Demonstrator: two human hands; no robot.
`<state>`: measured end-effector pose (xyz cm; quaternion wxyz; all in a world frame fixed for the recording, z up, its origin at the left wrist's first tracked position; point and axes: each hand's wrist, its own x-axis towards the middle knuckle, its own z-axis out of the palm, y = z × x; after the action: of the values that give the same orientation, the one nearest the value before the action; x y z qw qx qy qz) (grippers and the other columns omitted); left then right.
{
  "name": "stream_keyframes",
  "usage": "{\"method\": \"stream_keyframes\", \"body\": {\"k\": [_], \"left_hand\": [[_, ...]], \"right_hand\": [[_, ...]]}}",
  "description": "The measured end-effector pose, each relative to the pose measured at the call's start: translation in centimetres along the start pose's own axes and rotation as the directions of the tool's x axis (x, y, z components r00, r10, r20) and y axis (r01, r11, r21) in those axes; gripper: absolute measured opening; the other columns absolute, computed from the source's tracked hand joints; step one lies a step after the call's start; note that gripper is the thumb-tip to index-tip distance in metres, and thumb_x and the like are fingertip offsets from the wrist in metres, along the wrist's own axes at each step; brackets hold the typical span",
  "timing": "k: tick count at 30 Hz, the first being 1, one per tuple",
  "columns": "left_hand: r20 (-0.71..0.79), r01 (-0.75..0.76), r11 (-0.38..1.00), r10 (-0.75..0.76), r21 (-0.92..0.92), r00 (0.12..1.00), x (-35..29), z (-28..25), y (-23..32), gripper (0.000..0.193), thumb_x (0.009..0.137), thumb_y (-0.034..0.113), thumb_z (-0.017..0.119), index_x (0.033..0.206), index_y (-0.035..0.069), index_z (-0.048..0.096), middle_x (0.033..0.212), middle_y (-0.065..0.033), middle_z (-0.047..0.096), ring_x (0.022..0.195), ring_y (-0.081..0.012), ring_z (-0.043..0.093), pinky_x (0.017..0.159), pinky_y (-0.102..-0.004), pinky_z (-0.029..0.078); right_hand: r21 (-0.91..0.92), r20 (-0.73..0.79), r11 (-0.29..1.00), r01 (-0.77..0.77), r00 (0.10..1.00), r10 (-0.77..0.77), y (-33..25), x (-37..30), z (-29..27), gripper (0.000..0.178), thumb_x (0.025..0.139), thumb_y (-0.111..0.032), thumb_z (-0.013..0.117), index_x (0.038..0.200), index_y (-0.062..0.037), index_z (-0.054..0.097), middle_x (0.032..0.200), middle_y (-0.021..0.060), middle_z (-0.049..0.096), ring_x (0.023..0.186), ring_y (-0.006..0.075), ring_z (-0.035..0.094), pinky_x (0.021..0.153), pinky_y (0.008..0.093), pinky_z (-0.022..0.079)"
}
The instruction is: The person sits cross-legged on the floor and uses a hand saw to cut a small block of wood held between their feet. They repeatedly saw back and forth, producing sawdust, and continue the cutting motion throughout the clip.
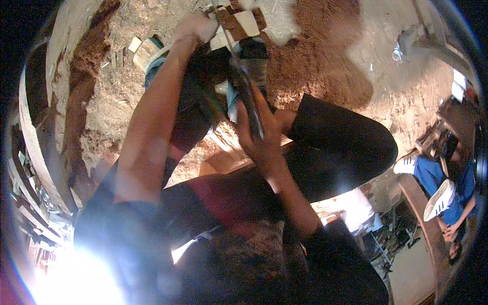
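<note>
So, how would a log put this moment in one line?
left hand: near pale block, grip unclear | right hand: holding long dark tool | right edge: another person

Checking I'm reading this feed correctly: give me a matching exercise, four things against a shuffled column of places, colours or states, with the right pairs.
Things
1. Left hand
2. Right hand
3. Other person's trousers
4. Other person's shoe

Descriptions
A. Blue
B. Holding a long dark tool
C. White with dark stripes
D. Near the top edge, beside wood pieces

Pairs: 1-D, 2-B, 3-A, 4-C
</note>
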<state>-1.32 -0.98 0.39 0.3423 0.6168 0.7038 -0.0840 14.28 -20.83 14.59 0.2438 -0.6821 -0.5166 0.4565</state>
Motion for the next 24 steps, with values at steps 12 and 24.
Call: {"method": "stream_keyframes", "body": {"k": [12, 24], "left_hand": [[-0.045, -0.025, 0.999, 0.027, 0.03, 0.999, 1.0, 0.3, -0.4, 0.066, 0.095, 0.049, 0.037, 0.118, -0.005, 0.067, 0.123, -0.0308, 0.063, 0.117, -0.0455, 0.061, 0.103, -0.0504, 0.046], [-0.105, -0.019, 0.999, 0.024, 0.051, 0.994, 0.9, 1.1, -1.2, 0.065, 0.095, 0.048, 0.036, 0.117, -0.005, 0.067, 0.121, -0.0307, 0.063, 0.117, -0.0432, 0.062, 0.103, -0.0489, 0.047]], "right_hand": [[-0.006, -0.097, 0.993, 0.119, 0.988, -0.119, 1.7, -0.3, 1.4, 0.051, 0.098, -0.016, 0.06, 0.144, 0.0019, 0.045, 0.098, 0.022, 0.072, 0.081, 0.028, 0.074, 0.071, 0.0382, 0.058], [0.073, 0.044, 0.996, -0.049, 0.998, 0.045, -0.9, 3.2, 1.1, 0.045, 0.1, -0.015, 0.056, 0.141, 0.0027, 0.049, 0.111, 0.0182, 0.072, 0.095, 0.0248, 0.072, 0.082, 0.0351, 0.056]]}}
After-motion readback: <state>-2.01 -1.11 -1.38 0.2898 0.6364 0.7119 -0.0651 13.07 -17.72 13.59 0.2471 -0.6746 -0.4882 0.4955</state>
